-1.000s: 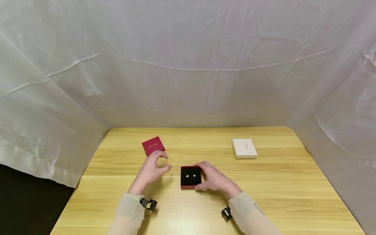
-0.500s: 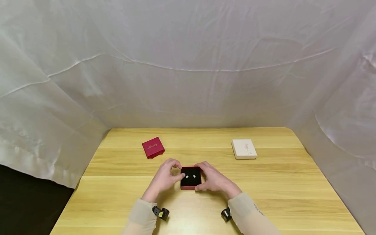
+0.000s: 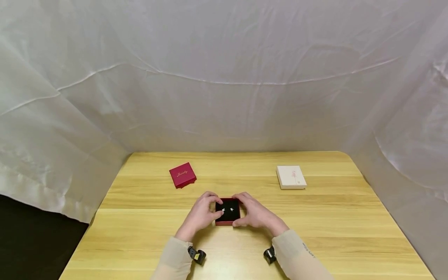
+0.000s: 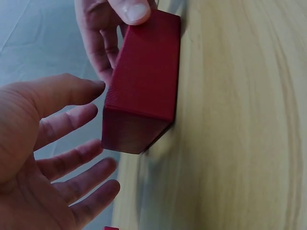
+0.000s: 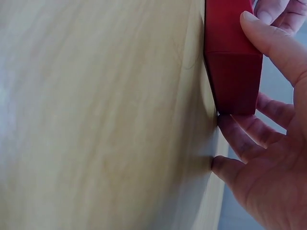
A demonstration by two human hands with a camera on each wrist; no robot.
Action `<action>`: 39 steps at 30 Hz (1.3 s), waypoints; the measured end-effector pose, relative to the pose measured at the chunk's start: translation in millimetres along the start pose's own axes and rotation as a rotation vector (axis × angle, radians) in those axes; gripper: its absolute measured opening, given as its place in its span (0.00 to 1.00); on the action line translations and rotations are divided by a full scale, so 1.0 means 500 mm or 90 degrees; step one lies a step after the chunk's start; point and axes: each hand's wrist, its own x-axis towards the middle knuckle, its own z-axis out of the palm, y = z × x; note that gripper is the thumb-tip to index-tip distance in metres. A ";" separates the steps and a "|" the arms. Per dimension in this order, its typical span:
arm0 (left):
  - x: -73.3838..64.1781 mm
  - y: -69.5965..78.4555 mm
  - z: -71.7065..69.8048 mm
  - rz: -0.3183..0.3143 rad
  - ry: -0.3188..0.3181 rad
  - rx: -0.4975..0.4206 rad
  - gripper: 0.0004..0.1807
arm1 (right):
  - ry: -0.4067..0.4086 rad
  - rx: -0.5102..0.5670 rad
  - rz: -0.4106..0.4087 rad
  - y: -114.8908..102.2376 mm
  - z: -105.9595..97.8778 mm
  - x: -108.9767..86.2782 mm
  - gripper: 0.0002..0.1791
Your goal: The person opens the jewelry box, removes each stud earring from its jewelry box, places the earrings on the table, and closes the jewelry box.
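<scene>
The red box (image 3: 224, 223) was already uncovered, both star ornaments (image 3: 231, 209) inside; the right hand (image 3: 255, 212) gripped it, the left hand (image 3: 201, 214) reached over, fingers loose.

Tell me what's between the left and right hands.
The open red box, its black insert bearing two star-shaped ornaments, seen in the head view. The left hand overlaps it; the right hand grips it.
</scene>
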 end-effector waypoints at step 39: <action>0.022 -0.016 0.027 -0.050 -0.030 0.040 0.02 | -0.003 0.019 0.009 0.004 0.000 0.003 0.46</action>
